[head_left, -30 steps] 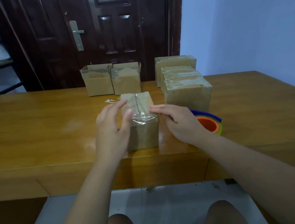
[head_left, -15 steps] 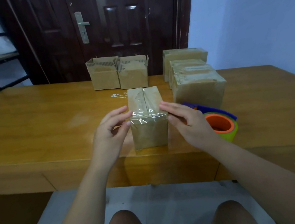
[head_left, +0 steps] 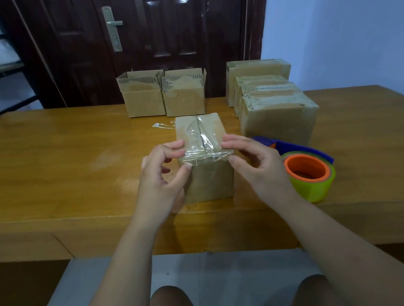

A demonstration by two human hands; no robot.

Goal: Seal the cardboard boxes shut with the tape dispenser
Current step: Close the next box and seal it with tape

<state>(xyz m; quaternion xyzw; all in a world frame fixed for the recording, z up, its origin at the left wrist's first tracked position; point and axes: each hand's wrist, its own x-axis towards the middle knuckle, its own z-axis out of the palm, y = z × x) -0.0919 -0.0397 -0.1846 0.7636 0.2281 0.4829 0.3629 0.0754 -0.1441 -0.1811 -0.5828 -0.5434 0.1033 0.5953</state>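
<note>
A small cardboard box stands near the table's front edge, its top flaps closed under a strip of clear tape that folds over the front top edge. My left hand pinches the box's front left top corner between forefinger and thumb. My right hand pinches the front right top corner the same way. The tape dispenser, green with an orange core and a blue handle, lies on the table just right of my right hand, held by neither hand.
Two open-topped boxes stand side by side at the table's far edge. A row of closed boxes runs along the right. A scrap of tape lies on the wooden table. A dark door is behind.
Both hands slid from the box's upper sides to its front top corners and now pinch the tape there. The camera moved closer and lower.
</note>
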